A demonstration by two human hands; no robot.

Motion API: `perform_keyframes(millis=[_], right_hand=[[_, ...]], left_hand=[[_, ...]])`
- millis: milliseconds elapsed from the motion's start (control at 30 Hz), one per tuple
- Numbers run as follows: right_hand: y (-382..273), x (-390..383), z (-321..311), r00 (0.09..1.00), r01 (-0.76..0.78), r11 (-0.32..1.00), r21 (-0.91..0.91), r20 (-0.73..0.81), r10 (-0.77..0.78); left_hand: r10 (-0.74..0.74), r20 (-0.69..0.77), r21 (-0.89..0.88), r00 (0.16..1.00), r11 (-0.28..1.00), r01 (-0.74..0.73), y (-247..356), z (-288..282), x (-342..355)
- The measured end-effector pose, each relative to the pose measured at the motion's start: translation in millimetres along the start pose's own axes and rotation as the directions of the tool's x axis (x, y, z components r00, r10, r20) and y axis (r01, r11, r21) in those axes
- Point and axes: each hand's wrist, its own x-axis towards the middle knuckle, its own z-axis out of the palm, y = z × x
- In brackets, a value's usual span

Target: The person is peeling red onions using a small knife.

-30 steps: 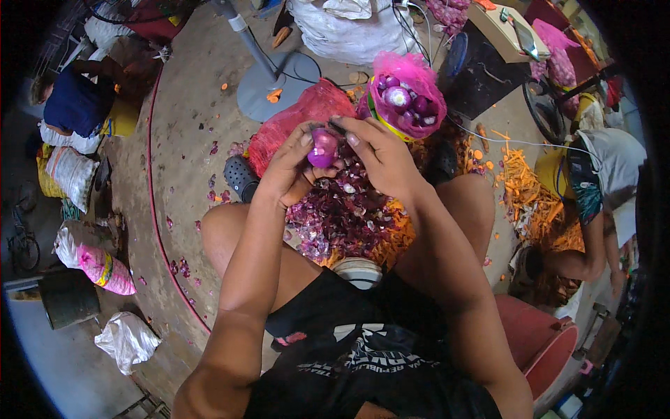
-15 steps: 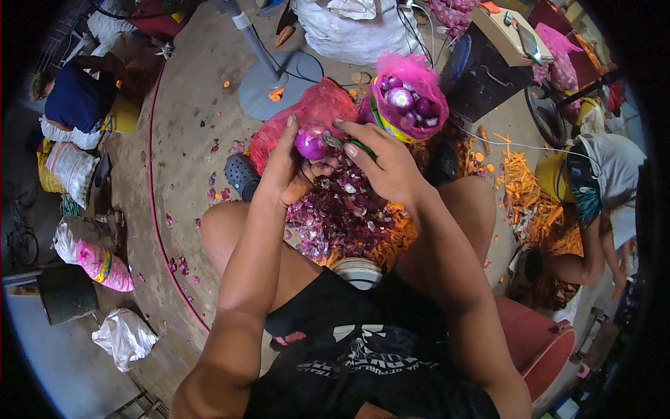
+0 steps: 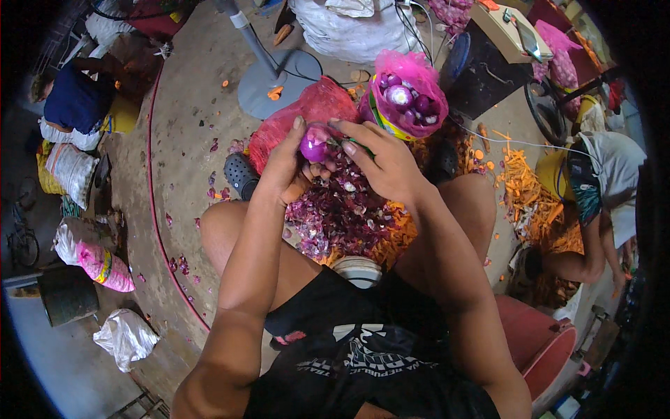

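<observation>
My left hand (image 3: pixel 286 160) grips a shiny purple peeled onion (image 3: pixel 314 146), fingers curled beneath it. My right hand (image 3: pixel 384 167) is closed on a small green-handled tool (image 3: pixel 365 145), mostly hidden, its fingertips at the onion’s right side. Below both hands, between my legs, lies a heap of red onion skins (image 3: pixel 349 209) over orange carrot peelings (image 3: pixel 401 234), with a white bucket (image 3: pixel 357 269) at its near edge. Just beyond my hands are a red mesh sack (image 3: pixel 300 105) and a pink bag of peeled onions (image 3: pixel 405 94).
A stand with a round base (image 3: pixel 251 94), a white sack (image 3: pixel 335 31) and a black bin (image 3: pixel 481 84) stand ahead. A co-worker in blue (image 3: pixel 77 98) is left; another in grey (image 3: pixel 607 174) is right, beside carrot scraps (image 3: pixel 523 195). A red barrel (image 3: pixel 530 349) is near my right.
My fingers have shifted around the onion, which turned and moved slightly left and up. My right thumb has moved a little lower, and the green of the tool now shows between my fingers.
</observation>
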Motion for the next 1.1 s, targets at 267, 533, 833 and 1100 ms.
perform_keyframes(millis=[267, 533, 833, 1100], right_hand=[[14.7, 4.3, 12.9, 0.988, -0.087, 0.899, 0.429, -0.076, 0.131], [35.5, 7.6, 9.1, 0.877, -0.415, 0.732, 0.541, 0.021, 0.481], [3.2, 0.3, 2.7, 0.983, -0.160, 0.942, 0.294, -0.041, 0.179], [14.6, 6.0, 10.1, 0.990, -0.117, 0.937, 0.328, -0.035, 0.136]], left_hand=[[0.185, 0.185, 0.064, 0.965, 0.978, -0.199, -1.4, 4.3, -6.5], [0.275, 0.219, 0.126, 0.936, 0.944, -0.307, 6.5, 7.2, -10.0], [0.285, 0.117, 0.107, 0.951, 0.949, -0.298, 9.8, 9.3, -10.9], [0.233, 0.203, 0.143, 0.951, 0.954, -0.264, 8.2, 6.7, -13.3]])
